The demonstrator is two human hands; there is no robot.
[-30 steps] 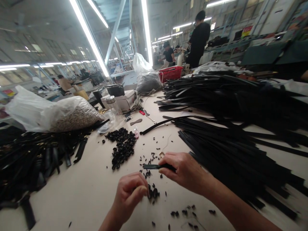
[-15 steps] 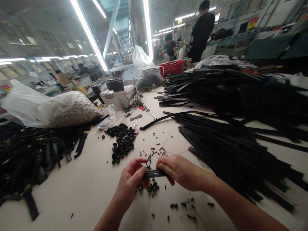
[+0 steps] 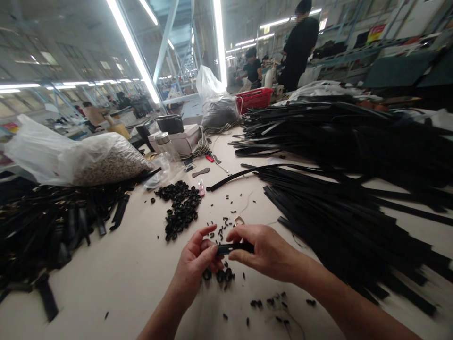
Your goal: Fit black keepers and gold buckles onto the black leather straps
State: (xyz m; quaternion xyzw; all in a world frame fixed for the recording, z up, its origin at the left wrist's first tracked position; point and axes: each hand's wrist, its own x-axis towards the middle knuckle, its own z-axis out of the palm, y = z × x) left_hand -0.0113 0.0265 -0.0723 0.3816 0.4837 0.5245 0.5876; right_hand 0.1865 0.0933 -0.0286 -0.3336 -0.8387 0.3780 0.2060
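Note:
A short black strip with a small slot in it is stretched between my two hands, above the pale table. My left hand pinches its left end between thumb and fingers. The right end lies inside my right hand, whose thumb and index finger are parted around it. Just beyond my right hand is a gold-coloured buckle, partly hidden. Small black rings rest on the table below the strip, and little black pieces are scattered around both hands.
A heap of black rings lies left of centre. Long black straps cover the right side; more strap pieces lie at left beside a filled plastic bag. Farther back are a bottle, a red basket and people.
The fingers of my right hand have loosened and spread around the strip's right end. The strip has risen slightly in view and shifted right. My left hand still pinches it.

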